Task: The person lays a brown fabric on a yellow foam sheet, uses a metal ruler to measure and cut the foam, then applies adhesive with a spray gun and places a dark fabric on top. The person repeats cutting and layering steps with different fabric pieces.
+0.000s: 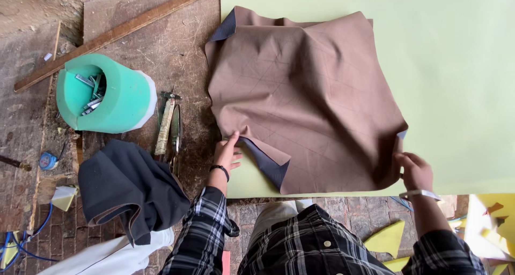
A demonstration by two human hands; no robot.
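Covering most of the work surface was a pale green sheet (456,82), and on it lay a rumpled brown leather piece (306,98) marked with faint ruled lines, its near-left corner folded over to show a dark underside. The right hand (412,170) was closed on the leather's near-right corner, while the left hand (226,152) rested on the near-left edge with fingers loosely extended, touching rather than gripping. Left of the sheet were a dark folded cloth (129,186), a green foam block (110,92) holding small metal pieces, and pliers (170,127).
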